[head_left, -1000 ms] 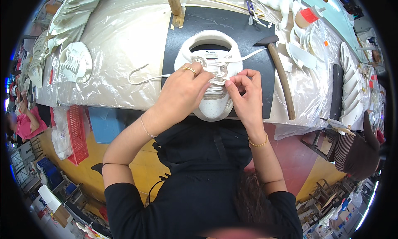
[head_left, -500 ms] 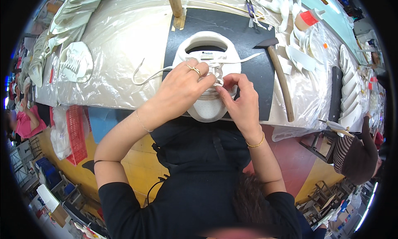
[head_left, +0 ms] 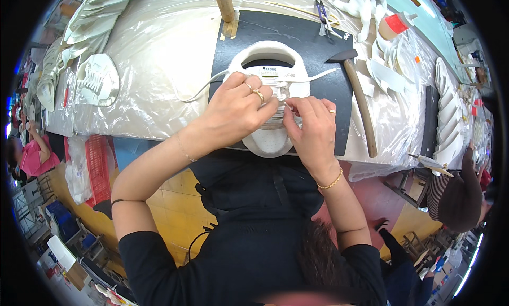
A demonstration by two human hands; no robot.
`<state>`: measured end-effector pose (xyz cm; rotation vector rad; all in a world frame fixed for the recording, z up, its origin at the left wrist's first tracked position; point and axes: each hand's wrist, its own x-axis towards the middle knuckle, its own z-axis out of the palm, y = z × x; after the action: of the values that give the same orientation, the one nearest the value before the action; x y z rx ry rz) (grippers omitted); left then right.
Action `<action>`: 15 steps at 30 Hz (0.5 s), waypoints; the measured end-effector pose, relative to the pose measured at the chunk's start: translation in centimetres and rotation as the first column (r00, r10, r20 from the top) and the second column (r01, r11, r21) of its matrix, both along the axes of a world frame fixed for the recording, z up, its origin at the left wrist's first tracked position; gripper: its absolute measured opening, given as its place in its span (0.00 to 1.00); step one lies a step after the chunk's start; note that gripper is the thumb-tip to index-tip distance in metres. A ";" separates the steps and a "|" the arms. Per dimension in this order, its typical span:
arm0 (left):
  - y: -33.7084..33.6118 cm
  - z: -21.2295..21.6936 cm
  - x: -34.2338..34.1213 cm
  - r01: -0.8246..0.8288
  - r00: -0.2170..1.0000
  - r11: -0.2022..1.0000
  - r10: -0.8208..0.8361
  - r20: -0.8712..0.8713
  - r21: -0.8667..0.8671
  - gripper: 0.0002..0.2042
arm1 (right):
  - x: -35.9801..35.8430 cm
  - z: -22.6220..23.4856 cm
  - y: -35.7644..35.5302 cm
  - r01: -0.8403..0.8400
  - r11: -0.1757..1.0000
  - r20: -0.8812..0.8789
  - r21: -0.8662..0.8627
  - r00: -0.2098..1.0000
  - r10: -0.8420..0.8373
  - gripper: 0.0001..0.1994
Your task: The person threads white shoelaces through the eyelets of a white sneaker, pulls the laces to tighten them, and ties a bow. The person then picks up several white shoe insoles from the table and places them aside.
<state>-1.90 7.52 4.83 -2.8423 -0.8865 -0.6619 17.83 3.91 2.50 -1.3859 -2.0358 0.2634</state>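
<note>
A white sneaker (head_left: 269, 142) lies on a black mat (head_left: 328, 107), toe toward me and collar opening at the far end. White shoelace (head_left: 326, 72) runs through its eyelets, one loose end reaching right and the other curving left onto the plastic sheet. My left hand (head_left: 241, 105) rests over the left of the lacing, fingers curled and closed; what its fingertips grip is hidden. My right hand (head_left: 312, 123) is at the right of the lacing, thumb and forefinger pinched on a bit of lace.
A hammer (head_left: 359, 102) lies just right of the sneaker. Beyond are an upright wooden handle (head_left: 224, 5), small snips (head_left: 321, 11) and a red-banded bottle (head_left: 395, 25). A laced white upper (head_left: 98, 80) lies left; stacked white pieces (head_left: 449, 112) stand right. Other people are at the sides.
My right hand has shifted slightly right and its fingers have drawn closer together. My left hand has curled in more over the lacing. The loose lace on the left has moved right.
</note>
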 end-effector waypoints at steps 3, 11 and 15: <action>-0.5 -0.9 0.5 -0.075 0.994 0.997 0.077 0.076 -0.027 0.07 | 0.6 0.5 0.3 -0.039 0.999 0.089 -0.006 0.995 0.040 0.08; -3.1 -2.9 3.5 -0.277 0.674 0.722 0.616 0.407 -0.634 0.04 | 1.3 1.0 1.2 -0.146 0.775 -0.268 -0.615 0.963 -0.031 0.06; -2.9 -3.0 3.8 -0.284 0.649 0.651 0.671 0.359 -0.704 0.05 | 1.6 -0.3 1.8 -0.214 0.804 -0.259 -0.554 0.963 0.078 0.11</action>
<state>1.90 4.59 1.78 -2.5486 -2.2780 -1.4389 19.47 5.70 2.23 -1.4501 -1.9463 1.1435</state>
